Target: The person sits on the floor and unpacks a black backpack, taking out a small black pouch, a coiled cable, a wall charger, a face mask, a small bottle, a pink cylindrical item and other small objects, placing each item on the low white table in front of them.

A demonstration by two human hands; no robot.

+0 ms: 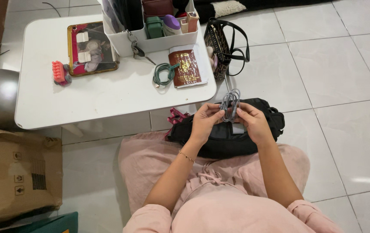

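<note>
Pink cloth covers the lap nearest the camera, soft and creased. Above it both hands meet over a black bag that rests on the knees. The left hand is closed, fingers pinching one side of a grey cable; the right hand is likewise closed on the other side. The cable is held in a loose coil of several loops, standing upright between the hands, above the bag and clear of the table.

Judgement: the coil will keep best if the loops stay even in size and flat against one another, with thumbs pressing where the strands cross, so that none springs free. The cable looks smooth and pliant, the bag a soft matt fabric.

Further off stands a low white table, hard and glossy. On it lie a green cable, coiled, beside a dark red booklet; a framed picture; an orange clip; and a white bin of oddments with keys hanging from it. A patterned handbag stands on the tiled floor by the table's right edge. A cardboard box sits at the left.
</note>
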